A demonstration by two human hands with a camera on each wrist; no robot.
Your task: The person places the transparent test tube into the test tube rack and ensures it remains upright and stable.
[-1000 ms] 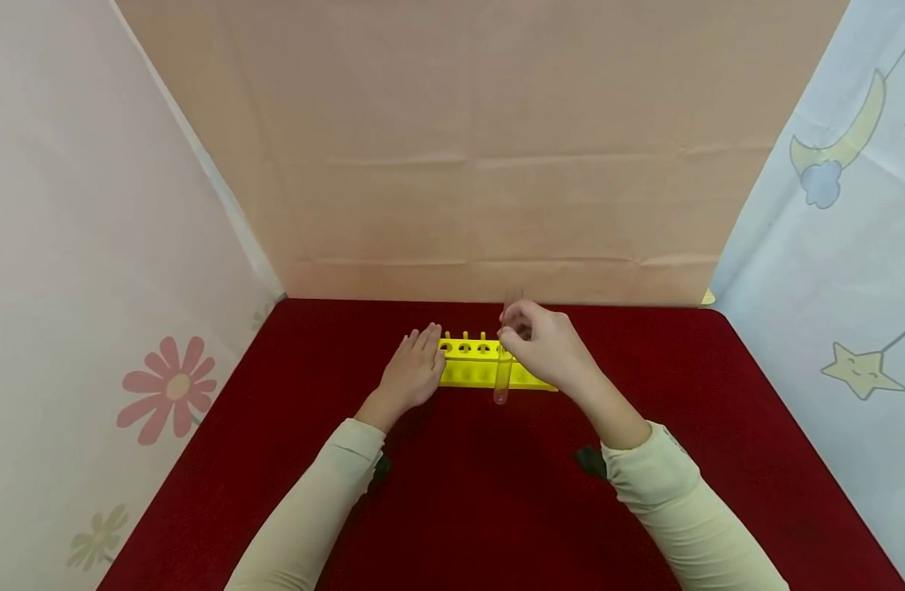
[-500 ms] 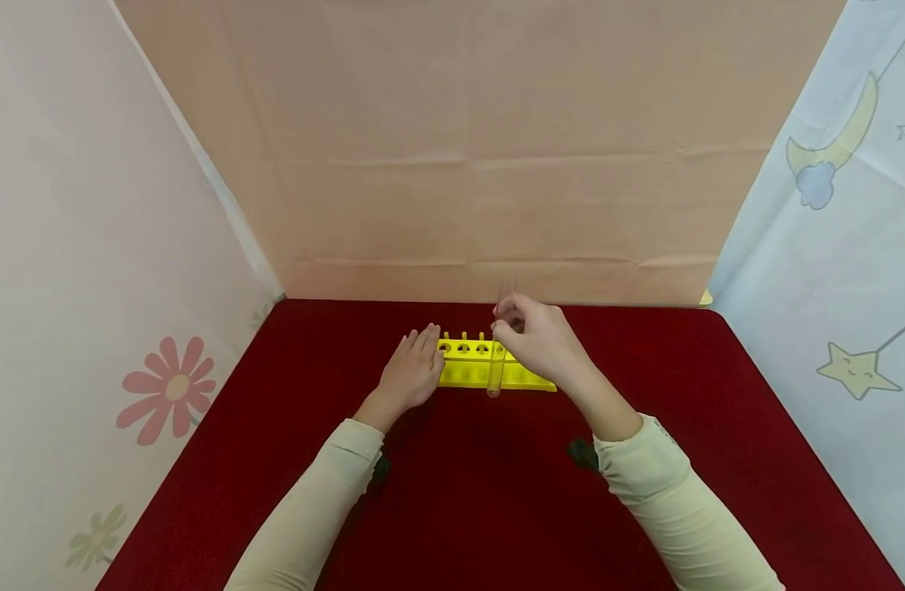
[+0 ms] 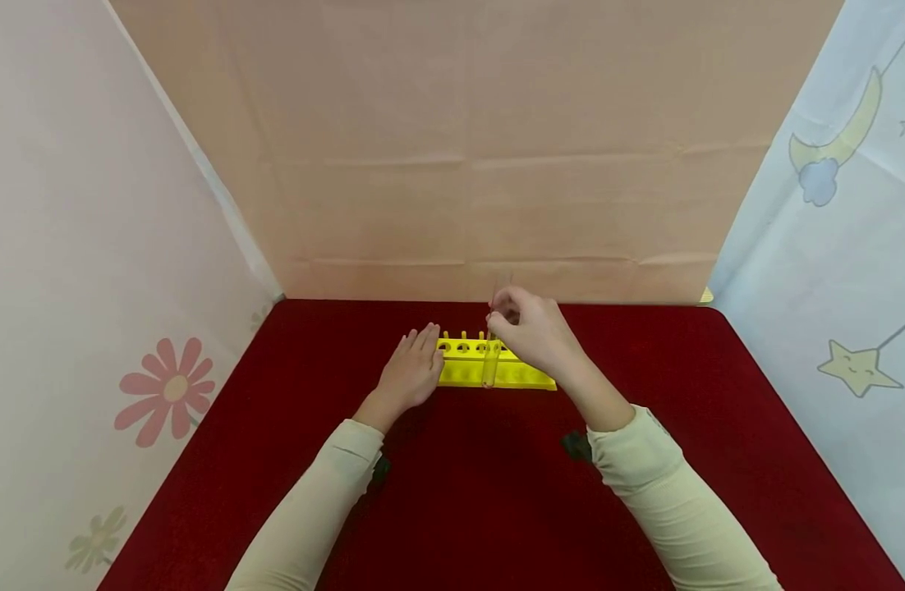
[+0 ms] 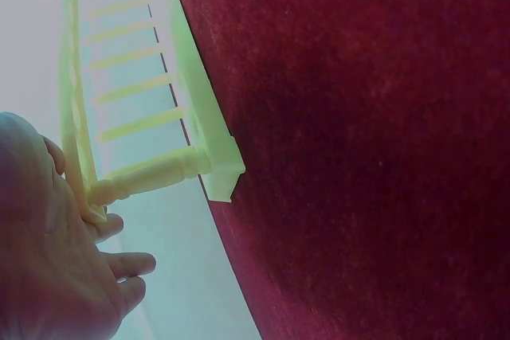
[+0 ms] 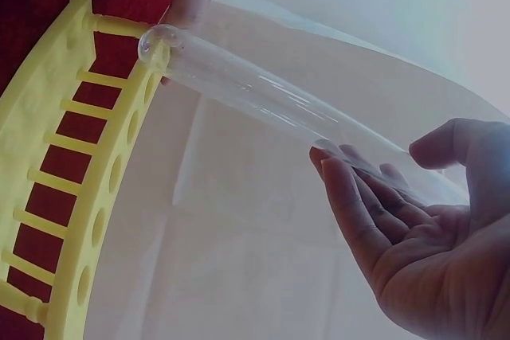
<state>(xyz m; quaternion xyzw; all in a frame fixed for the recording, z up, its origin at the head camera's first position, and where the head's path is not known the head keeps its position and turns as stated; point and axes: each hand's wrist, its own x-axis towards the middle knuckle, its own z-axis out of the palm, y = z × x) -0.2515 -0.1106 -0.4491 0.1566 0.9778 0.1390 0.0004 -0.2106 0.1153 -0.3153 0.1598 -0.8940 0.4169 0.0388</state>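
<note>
A yellow test tube rack (image 3: 463,373) stands on the dark red tabletop, with a row of round holes in its upper bar and upright pegs behind. My left hand (image 3: 414,368) rests against the rack's left end, fingers straight; in the left wrist view its fingers (image 4: 131,264) touch the top corner of the rack. My right hand (image 3: 535,332) pinches a clear glass test tube (image 5: 247,89) near its upper part, between thumb and fingertips. The tube's rounded bottom overlaps the rack in the head view and shows above the upper bar in the right wrist view.
The red tabletop (image 3: 467,492) ends at a tan backdrop (image 3: 460,205) behind the rack. Pale printed sheets (image 3: 75,205) wall the left side and the right. Dark wrist camera mounts (image 3: 576,446) show beneath both forearms.
My right hand has moved a little left and away from me, carrying the test tube toward the rack's middle, its bottom now higher in the head view. My left hand stays put.
</note>
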